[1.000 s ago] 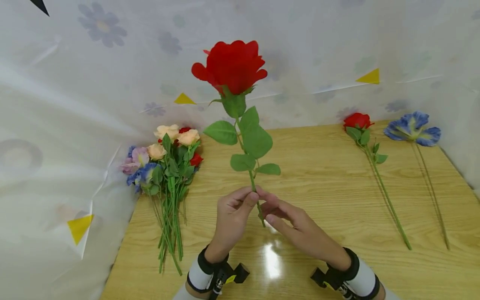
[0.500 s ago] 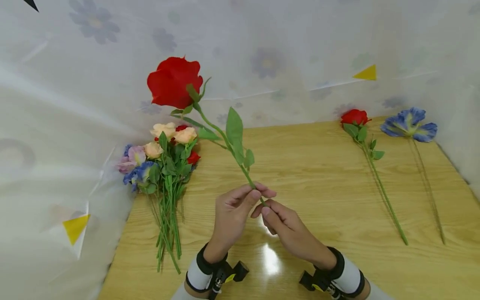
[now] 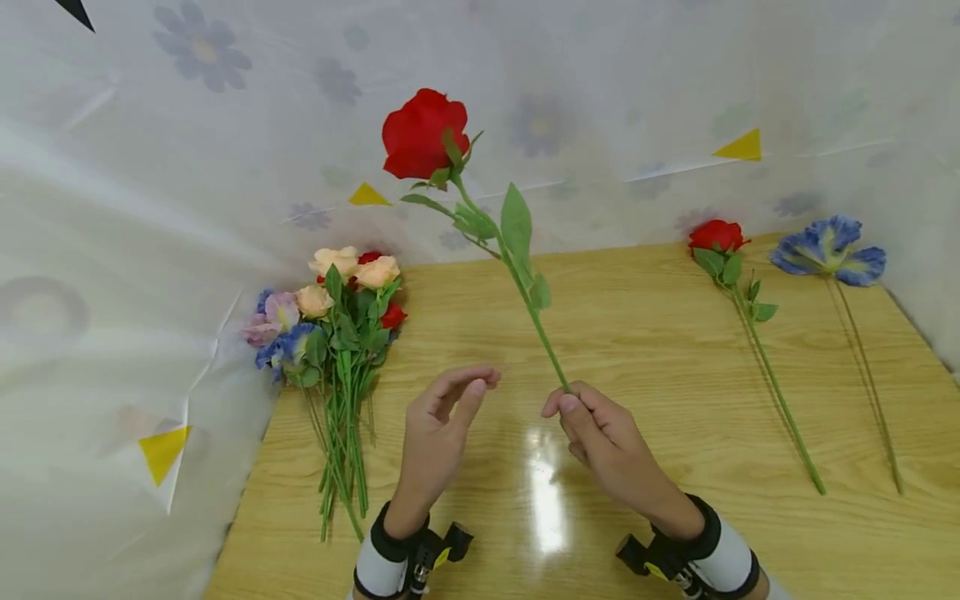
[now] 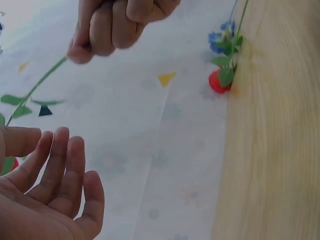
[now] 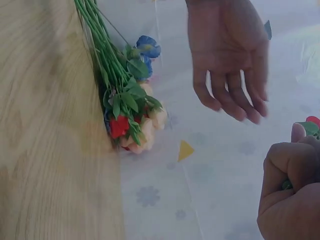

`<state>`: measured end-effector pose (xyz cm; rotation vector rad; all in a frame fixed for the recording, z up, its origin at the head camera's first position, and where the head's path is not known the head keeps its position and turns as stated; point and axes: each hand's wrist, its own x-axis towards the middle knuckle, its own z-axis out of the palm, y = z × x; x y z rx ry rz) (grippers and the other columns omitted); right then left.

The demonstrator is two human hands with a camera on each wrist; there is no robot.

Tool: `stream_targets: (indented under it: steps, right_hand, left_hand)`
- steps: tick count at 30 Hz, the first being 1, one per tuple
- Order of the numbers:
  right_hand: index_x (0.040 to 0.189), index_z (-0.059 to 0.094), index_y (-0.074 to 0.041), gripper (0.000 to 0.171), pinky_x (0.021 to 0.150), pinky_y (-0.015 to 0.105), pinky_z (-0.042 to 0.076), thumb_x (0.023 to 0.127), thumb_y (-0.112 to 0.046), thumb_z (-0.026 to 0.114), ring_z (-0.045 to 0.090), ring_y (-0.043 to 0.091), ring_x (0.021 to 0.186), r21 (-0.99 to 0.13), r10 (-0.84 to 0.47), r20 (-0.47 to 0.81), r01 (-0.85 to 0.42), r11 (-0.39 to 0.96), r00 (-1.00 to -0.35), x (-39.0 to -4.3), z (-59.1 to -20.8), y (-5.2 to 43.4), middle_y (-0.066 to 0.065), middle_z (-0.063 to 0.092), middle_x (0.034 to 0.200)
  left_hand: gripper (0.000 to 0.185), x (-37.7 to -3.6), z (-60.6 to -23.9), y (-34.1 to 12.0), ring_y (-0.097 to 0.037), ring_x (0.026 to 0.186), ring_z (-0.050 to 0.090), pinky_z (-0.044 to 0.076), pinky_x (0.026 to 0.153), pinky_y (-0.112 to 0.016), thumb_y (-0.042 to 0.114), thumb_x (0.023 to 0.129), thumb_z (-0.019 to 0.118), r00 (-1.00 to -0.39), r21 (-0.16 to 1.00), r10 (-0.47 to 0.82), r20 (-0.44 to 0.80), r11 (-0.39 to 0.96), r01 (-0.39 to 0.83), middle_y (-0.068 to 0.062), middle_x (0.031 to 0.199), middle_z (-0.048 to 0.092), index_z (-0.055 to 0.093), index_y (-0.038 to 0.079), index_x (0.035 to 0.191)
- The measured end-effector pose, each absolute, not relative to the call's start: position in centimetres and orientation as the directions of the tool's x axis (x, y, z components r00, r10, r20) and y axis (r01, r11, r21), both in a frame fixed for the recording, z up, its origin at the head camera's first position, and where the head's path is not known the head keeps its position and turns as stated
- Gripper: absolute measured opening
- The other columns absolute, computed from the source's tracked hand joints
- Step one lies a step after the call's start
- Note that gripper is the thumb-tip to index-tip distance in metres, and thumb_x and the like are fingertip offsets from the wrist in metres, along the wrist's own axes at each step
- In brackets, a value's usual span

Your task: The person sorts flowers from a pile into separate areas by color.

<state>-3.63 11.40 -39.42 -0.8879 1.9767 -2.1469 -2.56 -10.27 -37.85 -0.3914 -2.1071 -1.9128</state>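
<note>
Pinching the red rose (image 3: 424, 133) low on its stem, right hand (image 3: 600, 437) holds it above tabletop (image 3: 675, 400), bloom tilted up-left twd bouquet (image 3: 337, 333); left hand (image 3: 438, 425) relaxed, empty, alongside.

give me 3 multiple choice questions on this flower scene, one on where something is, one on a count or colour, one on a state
1. Where does the bunch of flowers lie?
A. at the left edge of the table
B. at the right edge
C. in the left hand

2. How many single flowers lie on the table at the right?
A. one
B. two
C. four

3. What is the left hand doing?
A. pinching the stem
B. pressing on the table
C. open, holding nothing

Answers:
1 A, the bunch rests by the left edge.
2 B, a small red rose and a blue flower lie side by side.
3 C, only the right hand pinches the raised red rose by its stem.
</note>
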Motion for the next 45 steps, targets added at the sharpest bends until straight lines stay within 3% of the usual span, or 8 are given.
stream_targets:
  steps: [7, 14, 18, 22, 30, 35, 41, 45]
  right_hand:
    - [0.105, 0.056, 0.003, 0.027, 0.033, 0.021, 0.027, 0.106, 0.0, 0.029, 0.025, 0.014, 0.037, -0.936, -0.349, 0.352, -0.331, -0.12, -0.869, -4.9, -39.7, 14.1, -0.001, 0.032, 0.057]
    - [0.106, 0.054, 0.011, 0.029, 0.032, 0.023, 0.023, 0.106, 0.001, 0.027, 0.025, 0.009, 0.039, -0.917, -0.252, 0.397, -0.372, -0.142, -0.882, -5.8, -40.3, 18.0, -0.001, 0.034, 0.059]
    - [0.107, 0.053, 0.011, 0.03, 0.033, 0.028, 0.021, 0.107, -0.005, 0.029, 0.024, 0.011, 0.04, -0.937, -0.183, 0.348, -0.345, -0.049, -0.919, -6.0, -40.4, 20.4, -0.001, 0.034, 0.06]
    - [0.108, 0.054, 0.008, 0.03, 0.034, 0.031, 0.02, 0.107, -0.011, 0.032, 0.023, 0.014, 0.039, -0.952, -0.111, 0.294, -0.301, 0.048, -0.949, -6.0, -40.7, 22.7, 0.0, 0.034, 0.06]
    - [0.108, 0.058, 0.001, 0.034, 0.036, 0.034, 0.024, 0.106, -0.025, 0.037, 0.029, 0.016, 0.039, -0.93, 0.094, 0.187, -0.145, 0.339, -0.978, -5.7, -41.3, 26.5, 0.0, 0.038, 0.059]
    - [0.111, 0.06, -0.004, 0.037, 0.039, 0.034, 0.028, 0.105, -0.033, 0.038, 0.033, 0.016, 0.042, -0.909, 0.153, 0.09, -0.018, 0.416, -0.984, -5.3, -41.8, 28.2, 0.001, 0.042, 0.061]
    - [0.113, 0.062, -0.005, 0.043, 0.041, 0.034, 0.03, 0.104, -0.04, 0.038, 0.037, 0.019, 0.044, -0.872, 0.202, 0.028, 0.075, 0.484, -0.979, -5.1, -42.7, 29.5, 0.002, 0.048, 0.063]
    - [0.108, 0.064, -0.014, 0.04, 0.04, 0.034, 0.03, 0.105, -0.042, 0.036, 0.035, 0.021, 0.042, -0.83, 0.236, 0.018, 0.117, 0.545, -0.972, -5.2, -43.2, 30.3, 0.002, 0.044, 0.059]
  left_hand:
    - [0.023, -1.7, -39.8, -14.8, -0.02, 0.109, 0.06, 0.047, 0.092, -0.024, 0.014, 0.099, 0.058, -0.931, 0.894, -0.173, 0.323, 0.377, 0.24, -0.007, 0.118, 0.064, 0.063, 0.006, 0.12]
    - [0.03, -1.0, -40.2, -21.1, -0.033, 0.116, 0.05, 0.045, 0.09, -0.047, 0.017, 0.1, 0.057, -0.928, 0.747, -0.284, 0.242, 0.665, -0.009, -0.017, 0.126, 0.05, 0.056, 0.003, 0.126]
    - [0.035, -0.7, -40.4, -22.8, -0.041, 0.113, 0.048, 0.045, 0.085, -0.054, 0.018, 0.1, 0.057, -0.927, 0.687, -0.358, 0.108, 0.701, -0.191, -0.027, 0.128, 0.045, 0.054, -0.003, 0.128]
    - [0.04, -0.6, -40.9, -23.5, -0.04, 0.099, 0.052, 0.047, 0.074, -0.05, 0.019, 0.099, 0.059, -0.934, 0.596, -0.358, -0.008, 0.748, -0.292, -0.031, 0.118, 0.049, 0.055, -0.008, 0.128]
    - [0.047, -1.4, -42.5, -24.5, -0.045, 0.112, 0.052, 0.045, 0.087, -0.057, 0.021, 0.099, 0.058, -0.932, 0.54, -0.335, -0.137, 0.764, -0.354, -0.032, 0.127, 0.052, 0.047, -0.01, 0.133]
    - [0.049, -1.6, -42.9, -24.3, -0.04, 0.093, 0.061, 0.05, 0.07, -0.049, 0.017, 0.098, 0.059, -0.912, 0.501, -0.389, -0.13, 0.768, -0.399, -0.03, 0.118, 0.056, 0.041, -0.009, 0.136]
    - [0.032, -1.4, -43.2, -24.1, -0.036, 0.08, 0.062, 0.051, 0.064, -0.049, 0.007, 0.094, 0.061, -0.902, 0.483, -0.432, -0.024, 0.785, -0.389, -0.027, 0.099, 0.062, 0.055, -0.013, 0.118]
    - [0.024, -1.3, -43.4, -24.2, -0.033, 0.067, 0.061, 0.049, 0.052, -0.045, 0.0, 0.092, 0.052, -0.899, 0.474, -0.438, 0.027, 0.797, -0.374, -0.028, 0.092, 0.064, 0.06, -0.014, 0.11]
